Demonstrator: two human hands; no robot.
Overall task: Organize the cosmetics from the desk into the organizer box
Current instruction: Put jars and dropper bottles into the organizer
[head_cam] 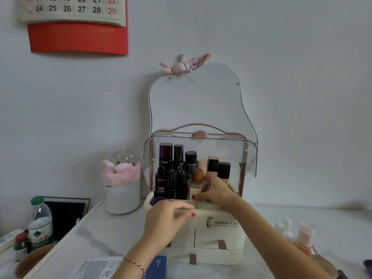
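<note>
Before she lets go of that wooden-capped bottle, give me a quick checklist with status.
1. Right hand grips the wooden-capped bottle: ok.
2. Bottle upright: ok.
3. Bottle base seated in the organizer box: cannot tell, hidden by the front wall.
4. Left hand steadies the box's front rim: ok.
5. Clear lid raised, out of the way: ok.
6. Desk cleared of cosmetics: not ok, pink bottles remain at right.
</note>
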